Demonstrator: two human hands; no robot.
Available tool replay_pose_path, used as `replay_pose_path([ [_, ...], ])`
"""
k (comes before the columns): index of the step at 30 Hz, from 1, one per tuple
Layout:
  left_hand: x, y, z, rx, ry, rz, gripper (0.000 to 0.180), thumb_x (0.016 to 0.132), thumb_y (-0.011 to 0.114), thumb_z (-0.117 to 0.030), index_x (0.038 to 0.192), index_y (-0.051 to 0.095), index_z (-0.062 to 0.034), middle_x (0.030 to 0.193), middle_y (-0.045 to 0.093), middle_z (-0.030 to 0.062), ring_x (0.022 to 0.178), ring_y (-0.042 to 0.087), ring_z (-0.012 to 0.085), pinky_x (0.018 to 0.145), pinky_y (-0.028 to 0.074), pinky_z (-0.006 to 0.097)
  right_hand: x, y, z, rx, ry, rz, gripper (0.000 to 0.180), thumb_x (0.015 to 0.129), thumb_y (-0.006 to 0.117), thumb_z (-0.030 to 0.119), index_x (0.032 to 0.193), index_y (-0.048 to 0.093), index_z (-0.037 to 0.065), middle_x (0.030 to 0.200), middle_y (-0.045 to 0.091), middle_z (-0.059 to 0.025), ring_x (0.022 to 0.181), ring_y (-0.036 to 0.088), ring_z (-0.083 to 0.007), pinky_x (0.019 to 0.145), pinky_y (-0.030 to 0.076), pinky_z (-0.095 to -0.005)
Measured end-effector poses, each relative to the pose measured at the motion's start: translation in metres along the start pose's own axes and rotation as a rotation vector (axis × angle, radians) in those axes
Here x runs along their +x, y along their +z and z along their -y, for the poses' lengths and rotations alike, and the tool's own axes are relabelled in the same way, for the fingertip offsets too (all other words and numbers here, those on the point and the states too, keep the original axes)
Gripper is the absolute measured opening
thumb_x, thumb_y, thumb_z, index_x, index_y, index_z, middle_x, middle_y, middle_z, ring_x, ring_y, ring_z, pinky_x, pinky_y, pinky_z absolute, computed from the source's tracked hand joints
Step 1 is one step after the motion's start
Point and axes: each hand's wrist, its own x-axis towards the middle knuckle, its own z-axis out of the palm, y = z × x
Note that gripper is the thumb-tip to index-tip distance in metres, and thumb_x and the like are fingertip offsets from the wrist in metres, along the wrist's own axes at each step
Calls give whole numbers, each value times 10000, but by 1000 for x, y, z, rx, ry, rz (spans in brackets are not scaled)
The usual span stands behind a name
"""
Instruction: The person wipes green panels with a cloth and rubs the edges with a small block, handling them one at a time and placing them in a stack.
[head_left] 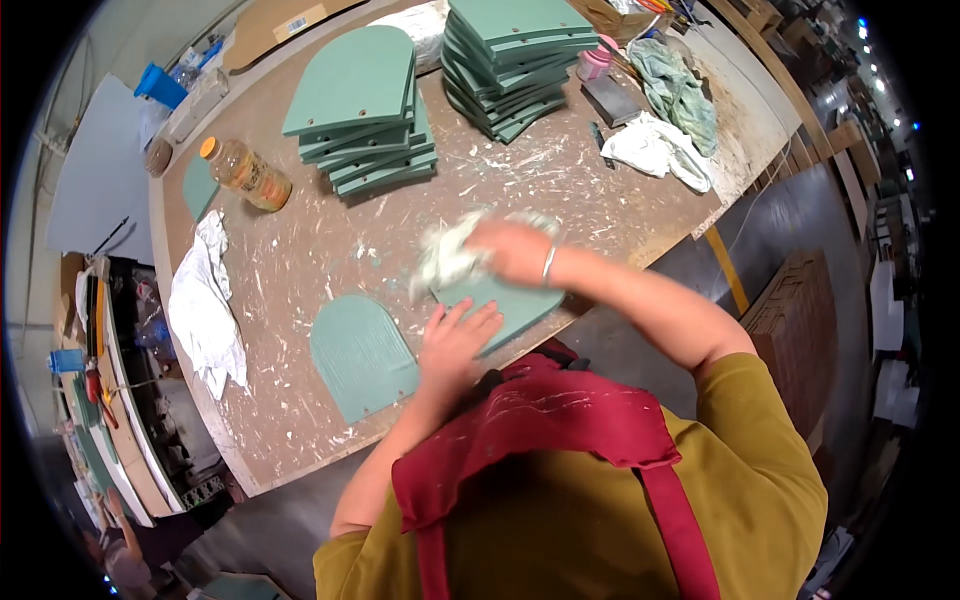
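A green arched panel [518,308] lies flat at the near edge of the worktable. My left hand [459,338] rests on its left end with the fingers spread. In my right hand [515,252] is a bunched white rag [450,257], pressed over the panel's far side; both are blurred by motion. The rag and my hands cover much of the panel. To the left of my left hand lies a second green arched panel [362,358] with streaks on its surface and small holes along its straight edge.
Two stacks of green panels, a left stack [355,85] and a right stack [515,60], stand at the back. A bottle with an orange cap [248,175] and a white cloth [208,305] sit at left. Rags [660,150], a dark block [611,101] and a pink bottle [596,60] lie back right.
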Motion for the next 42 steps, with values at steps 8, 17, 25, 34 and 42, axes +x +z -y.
replay_pose_path([
  [8,23,-44,19,-926,-702,-308,288,881,659,-4,1169,657,16,1155,678,86,1055,605,141,933,464,281,-45,-117,-28,1209,464,-551,430,917,625,147,1301,512,-8,1166,660,-110,1010,657,-174,872,537,-318],
  [17,13,-73,21,-571,-661,-99,319,859,708,-84,1168,656,-27,1052,700,85,899,650,190,787,504,316,-33,-72,27,1093,305,-375,436,834,741,55,1236,586,-11,1101,667,-26,977,615,-100,856,494,-261],
  [25,27,-69,11,-228,-325,-92,318,822,589,-2,1138,612,-10,968,687,184,916,651,377,837,507,407,-5,-81,131,-289,-303,-462,445,673,732,154,1114,670,132,1130,596,-89,1087,541,-307,967,390,-483],
  [34,-30,-62,25,-737,-726,-353,273,930,606,-67,1187,566,15,961,646,25,852,552,107,765,458,248,12,1,85,1134,117,-407,342,967,597,250,1212,576,13,1025,628,-52,926,583,-119,819,472,-286],
  [42,-25,-83,63,-1263,-839,-670,444,1038,440,-343,1331,482,-13,1291,558,100,1157,538,220,1005,418,356,-1,31,88,1643,451,-189,395,993,569,203,1328,512,4,1153,645,-41,998,617,-99,863,502,-264],
])
